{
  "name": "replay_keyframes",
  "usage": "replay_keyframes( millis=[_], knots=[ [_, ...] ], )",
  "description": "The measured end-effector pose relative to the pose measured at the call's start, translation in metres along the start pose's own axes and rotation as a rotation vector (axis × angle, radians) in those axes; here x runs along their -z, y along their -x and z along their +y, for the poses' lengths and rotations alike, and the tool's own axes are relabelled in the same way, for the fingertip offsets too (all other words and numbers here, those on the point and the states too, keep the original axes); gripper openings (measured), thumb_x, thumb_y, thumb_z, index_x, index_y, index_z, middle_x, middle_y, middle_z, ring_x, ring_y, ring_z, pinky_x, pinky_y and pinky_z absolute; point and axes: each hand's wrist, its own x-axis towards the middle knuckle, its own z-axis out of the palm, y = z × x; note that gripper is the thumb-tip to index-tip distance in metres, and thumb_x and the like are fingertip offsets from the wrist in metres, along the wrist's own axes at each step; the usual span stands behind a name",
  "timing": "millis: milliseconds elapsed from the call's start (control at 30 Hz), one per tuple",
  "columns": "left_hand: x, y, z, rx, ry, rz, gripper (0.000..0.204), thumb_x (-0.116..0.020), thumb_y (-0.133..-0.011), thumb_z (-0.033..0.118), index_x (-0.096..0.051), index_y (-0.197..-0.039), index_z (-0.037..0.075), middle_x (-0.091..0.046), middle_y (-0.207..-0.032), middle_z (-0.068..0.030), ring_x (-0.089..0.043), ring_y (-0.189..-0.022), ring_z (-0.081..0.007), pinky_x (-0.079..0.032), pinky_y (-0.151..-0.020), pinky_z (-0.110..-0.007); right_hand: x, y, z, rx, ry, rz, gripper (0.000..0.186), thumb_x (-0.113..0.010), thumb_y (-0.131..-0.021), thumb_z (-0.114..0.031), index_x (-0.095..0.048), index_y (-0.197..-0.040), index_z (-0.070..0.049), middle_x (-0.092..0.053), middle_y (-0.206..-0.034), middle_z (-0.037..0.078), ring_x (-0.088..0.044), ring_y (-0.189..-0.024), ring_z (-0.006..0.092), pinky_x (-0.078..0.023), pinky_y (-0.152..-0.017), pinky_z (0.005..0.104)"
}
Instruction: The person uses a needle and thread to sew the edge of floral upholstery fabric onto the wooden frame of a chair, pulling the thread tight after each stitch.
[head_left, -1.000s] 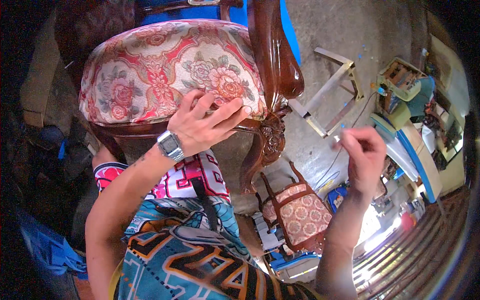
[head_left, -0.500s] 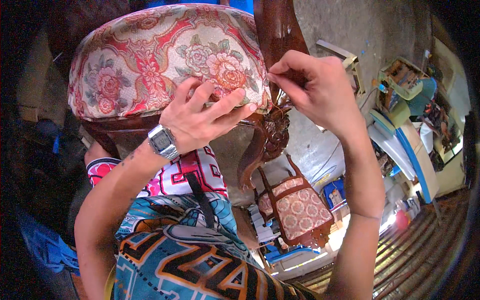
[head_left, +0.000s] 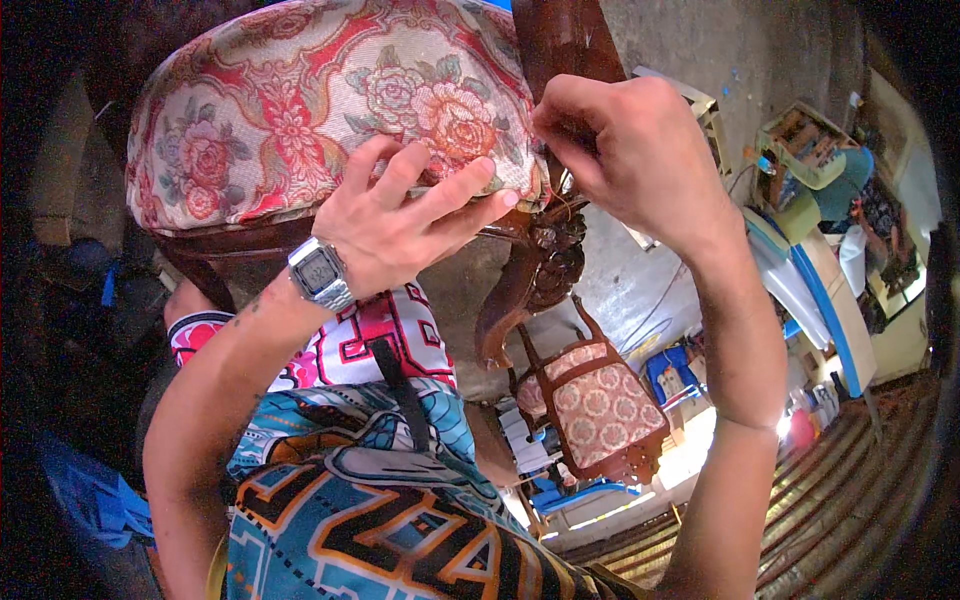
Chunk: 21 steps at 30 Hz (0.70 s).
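Note:
A chair seat covered in floral fabric (head_left: 300,125), red, cream and green, is set in a dark, glossy carved wooden frame (head_left: 555,250). My left hand (head_left: 400,215), with a silver watch at its wrist, rests on the lower front of the cover. Its fingers are spread and slightly bent, with the tips near the right corner. Beside that corner, close to the upright wooden post (head_left: 565,40), my right hand (head_left: 635,140) is closed in a pinch. Whatever lies between its thumb and forefinger is hidden or too thin to make out.
Below on the right stands another chair (head_left: 600,410) with round-patterned pink upholstery. An open box of tools or scraps (head_left: 805,150) sits at the far right, near leaning boards (head_left: 835,320). Blue plastic sheeting (head_left: 95,500) lies at the lower left.
My right hand has moved slightly up, staying pinched beside the seat corner. My left hand keeps its place on the fabric. The view has shifted a little.

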Motion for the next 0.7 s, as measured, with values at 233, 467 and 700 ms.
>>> replay_keyframes(
  millis=[233,467,700],
  knots=[
    [-0.001,0.001,0.000,-0.001,-0.022,-0.019,0.054,-0.075,-0.067,0.037,-0.062,-0.120,0.035,-0.050,-0.127,0.0077,-0.045,-0.102,-0.0233,-0.040,-0.088,-0.043,0.004,-0.008,-0.003,-0.010,0.049,-0.068,0.015,-0.066,-0.071,-0.014,-0.065,-0.083,-0.005,-0.062,-0.068,0.020,-0.063,-0.067,0.0383,-0.052,-0.061,0.0468],
    [0.000,0.000,-0.001,-0.006,-0.022,-0.020,0.056,-0.075,-0.067,0.037,-0.061,-0.122,0.035,-0.050,-0.127,0.0081,-0.045,-0.102,-0.0231,-0.040,-0.088,-0.043,0.005,-0.009,-0.001,0.001,0.055,-0.085,0.012,-0.066,-0.073,-0.011,-0.064,-0.082,-0.005,-0.061,-0.068,0.020,-0.060,-0.068,0.0391,-0.050,-0.061,0.0448],
    [-0.002,0.002,-0.001,0.014,-0.014,-0.004,0.053,-0.075,-0.067,0.037,-0.063,-0.119,0.035,-0.051,-0.126,0.0092,-0.046,-0.102,-0.0219,-0.040,-0.088,-0.043,0.019,-0.028,-0.011,-0.068,0.047,-0.326,0.009,-0.066,-0.075,-0.011,-0.064,-0.081,-0.004,-0.062,-0.072,0.017,-0.060,-0.069,0.0378,-0.048,-0.062,0.0430]
  ],
)
